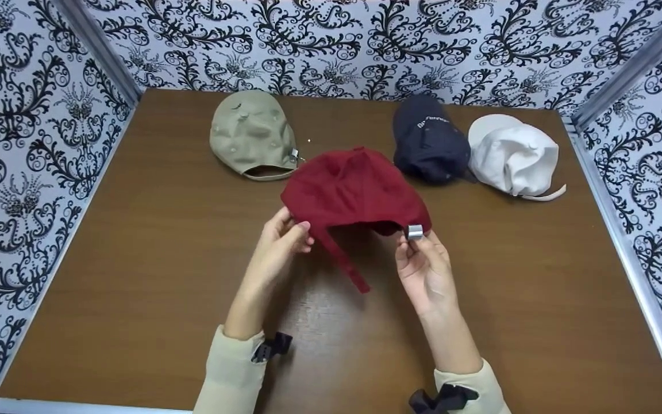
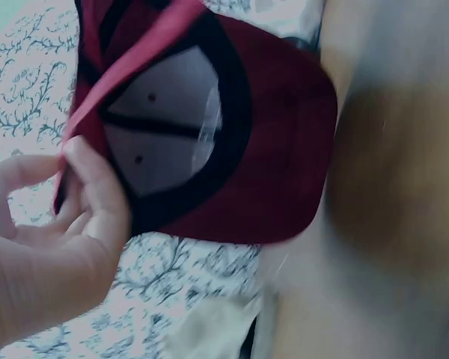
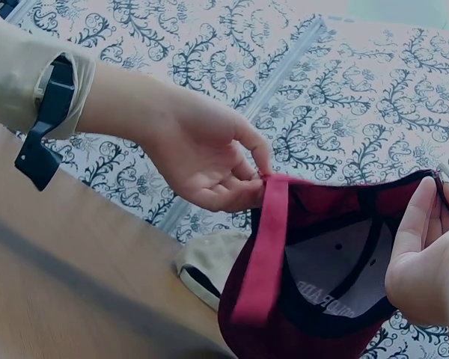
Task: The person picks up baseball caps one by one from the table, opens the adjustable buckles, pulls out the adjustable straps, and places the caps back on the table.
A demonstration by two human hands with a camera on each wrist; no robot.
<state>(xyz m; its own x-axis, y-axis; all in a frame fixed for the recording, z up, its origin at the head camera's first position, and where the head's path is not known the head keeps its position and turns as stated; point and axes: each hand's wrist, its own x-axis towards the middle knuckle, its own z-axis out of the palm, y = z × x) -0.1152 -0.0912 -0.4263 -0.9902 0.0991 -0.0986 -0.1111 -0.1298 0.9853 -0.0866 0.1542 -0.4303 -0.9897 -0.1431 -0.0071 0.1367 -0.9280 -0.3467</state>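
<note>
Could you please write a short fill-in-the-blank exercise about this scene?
The left hand and right hand hold a cap coloured ____.
The silver clasp is nearest the ____ hand.
In the head view, the olive cap lies to the ____ of the navy cap.
In that view, the rightmost cap is coloured ____.

Missing words: red; right; left; white.
</note>
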